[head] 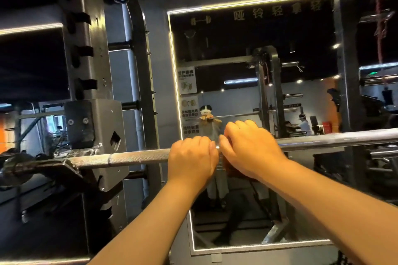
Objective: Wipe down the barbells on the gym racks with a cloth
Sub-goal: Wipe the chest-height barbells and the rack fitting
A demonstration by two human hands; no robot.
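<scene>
**Two hands on the barbell, right by the mirror**

Standing here in the gym. Over on the left, the grey rack post is running up toward the ceiling, with a chunky metal bracket sitting on it. The barbell is lying across that bracket and stretching all the way over to the right edge, roughly level and climbing slightly to the right. The rough grip section is showing just left of the hands.

Near the middle of the bar, the person's left hand is curling over the top of it, knuckles up and fingers wrapping down the far side. Right beside it, almost touching, the right hand is gripping over the bar the same way. A dark brownish cloth is bunching under that right palm and hanging a little below the bar. I can't tell how much of it is actually wrapping round the steel. Both bare forearms are reaching in from the bottom.

Behind the hands, a big wall mirror with a glowing light strip round its frame is reflecting the person and the bar. On the far right, another dark post is curving up.
</scene>
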